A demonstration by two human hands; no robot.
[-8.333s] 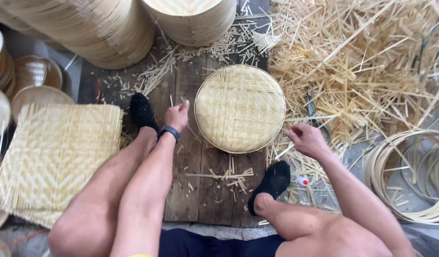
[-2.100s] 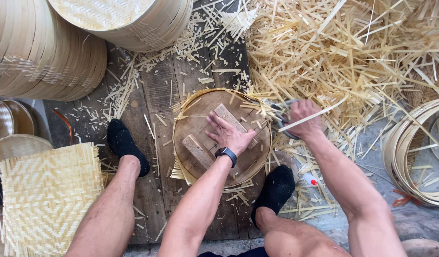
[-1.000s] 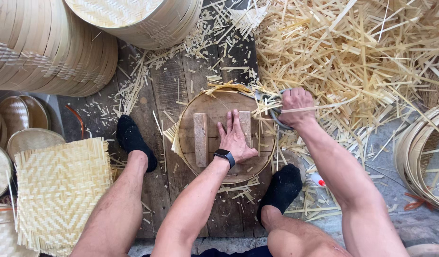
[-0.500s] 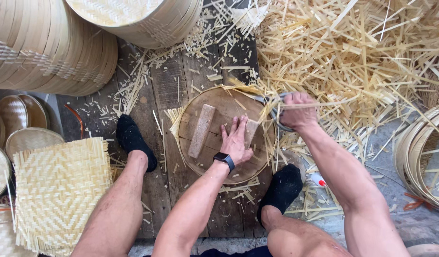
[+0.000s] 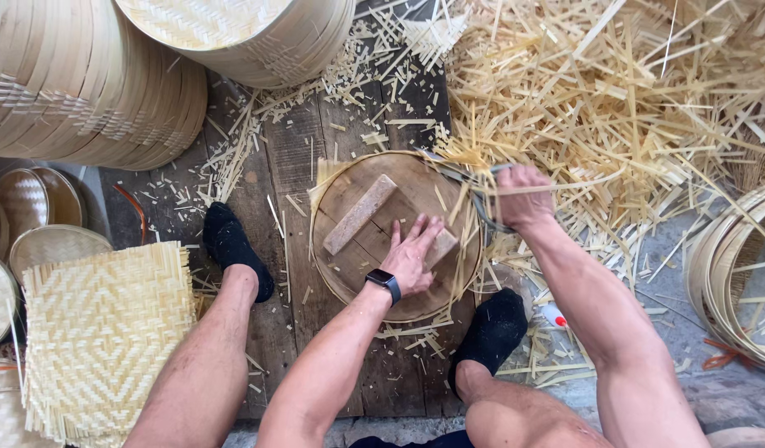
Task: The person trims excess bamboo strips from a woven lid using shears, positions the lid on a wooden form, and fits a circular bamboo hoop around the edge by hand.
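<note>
Pressing my left hand point(image 5: 411, 253) flat, fingers spread, I hold down the round wooden board point(image 5: 396, 235) in the middle of the plank floor. At three o'clock from it, my right hand point(image 5: 522, 197) is closed around metal shears point(image 5: 469, 184). Bamboo strips point(image 5: 614, 108) pile up at one o'clock.

Round wooden form point(image 5: 374, 249) set centrally on floor planks point(image 5: 299, 158), woven mat point(image 5: 100, 332) laid near left, stacked trays point(image 5: 84, 83) piled far left, strip heap point(image 5: 614, 108) spread far right, hoops point(image 5: 731, 274) placed right.
</note>
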